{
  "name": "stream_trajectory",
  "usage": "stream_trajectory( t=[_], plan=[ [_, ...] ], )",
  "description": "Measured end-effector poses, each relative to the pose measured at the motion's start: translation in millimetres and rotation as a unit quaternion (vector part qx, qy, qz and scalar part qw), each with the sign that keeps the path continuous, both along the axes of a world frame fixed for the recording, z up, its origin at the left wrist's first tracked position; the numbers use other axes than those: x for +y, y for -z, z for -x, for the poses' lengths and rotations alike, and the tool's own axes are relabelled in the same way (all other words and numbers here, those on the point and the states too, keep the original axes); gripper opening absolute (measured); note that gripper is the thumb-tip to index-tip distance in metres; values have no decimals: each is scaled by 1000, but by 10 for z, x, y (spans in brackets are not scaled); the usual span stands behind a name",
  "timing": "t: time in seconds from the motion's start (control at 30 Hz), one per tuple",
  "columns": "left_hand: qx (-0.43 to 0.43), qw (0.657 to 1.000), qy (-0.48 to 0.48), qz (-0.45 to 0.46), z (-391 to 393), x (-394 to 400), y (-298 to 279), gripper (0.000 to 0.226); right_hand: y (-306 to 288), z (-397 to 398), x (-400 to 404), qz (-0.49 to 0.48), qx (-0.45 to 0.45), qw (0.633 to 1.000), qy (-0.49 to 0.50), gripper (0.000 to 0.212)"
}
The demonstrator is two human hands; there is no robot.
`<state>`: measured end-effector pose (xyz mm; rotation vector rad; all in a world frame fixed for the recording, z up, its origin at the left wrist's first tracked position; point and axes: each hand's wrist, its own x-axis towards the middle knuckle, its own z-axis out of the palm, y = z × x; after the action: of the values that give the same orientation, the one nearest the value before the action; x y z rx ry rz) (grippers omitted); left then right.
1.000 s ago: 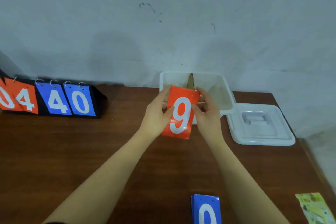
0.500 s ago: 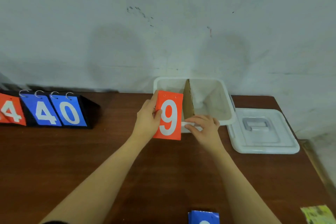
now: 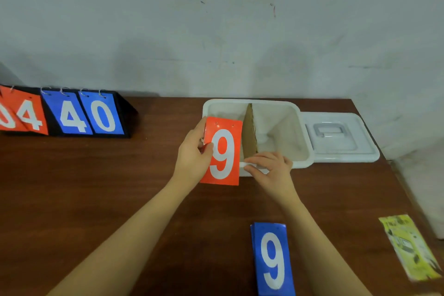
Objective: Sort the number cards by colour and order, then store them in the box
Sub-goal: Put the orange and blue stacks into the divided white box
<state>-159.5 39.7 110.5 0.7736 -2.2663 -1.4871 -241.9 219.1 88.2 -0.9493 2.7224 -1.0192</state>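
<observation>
Orange, thin and glossy, the stack of red number cards [image 3: 222,151] is being held upright by the left hand [image 3: 192,158], thumb laid across the front face beside the white 9 and the fingers [image 3: 200,127] wrapped behind the left edge; the pinch is narrow and is closed on the cards. The stack is being carried just in front of the left compartment of the white box [image 3: 304,132], at about 9 o'clock from the cardboard divider [image 3: 249,132], with its lower edge hanging over the bench [image 3: 120,187]. The right hand [image 3: 271,171] is being rested on the near rim of the box, its fingers loosely extended over the plastic and apparently steadying it; nothing is being gripped. The cards are judged to be light, springy laminate, likely slippery against one another, so a loose pinch could let the stack fan out; both long edges near mid-height would be the safer hold. The two punched holes at the top are better avoided as a grip point. A second stack, the blue cards [image 3: 272,259], is lying flat at 6 o'clock from the box, near the bench edge. The lid [image 3: 341,137] is lying at 3 o'clock, touching the box, and a scoreboard stand [image 3: 81,115] is standing at far 9 o'clock.
</observation>
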Motion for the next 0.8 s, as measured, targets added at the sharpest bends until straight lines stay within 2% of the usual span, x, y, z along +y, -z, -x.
stream_trajectory(
  t=[0.13, 0.27, 0.33, 0.53, 0.63, 0.73, 0.8],
  plan=[
    [13, 1000, 11, -24, -131, 33, -40, 51, -53, -187, 29, 12, -9, 1000, 13, 36],
    [68, 996, 32, -44, -157, 97, -149, 49, -327, -173, -256, 167, -106, 976, 91, 34],
    [87, 994, 38, -52, -129, 119, -208, 48, -483, -103, -395, 213, -135, 962, 103, 37],
    [77, 995, 42, -52, 83, 54, -362, 47, -652, 165, -488, 249, -123, 959, 60, 21],
    [83, 995, 45, -36, 253, -43, -451, 31, -675, 291, -487, 261, -138, 954, 45, 20],
    [68, 997, 41, 18, 440, -143, -494, 15, -648, 389, -506, 241, -134, 960, 41, 21],
    [41, 994, 68, 73, 516, -183, -453, 20, -593, 442, -516, 210, -138, 967, 47, 20]
  ],
)
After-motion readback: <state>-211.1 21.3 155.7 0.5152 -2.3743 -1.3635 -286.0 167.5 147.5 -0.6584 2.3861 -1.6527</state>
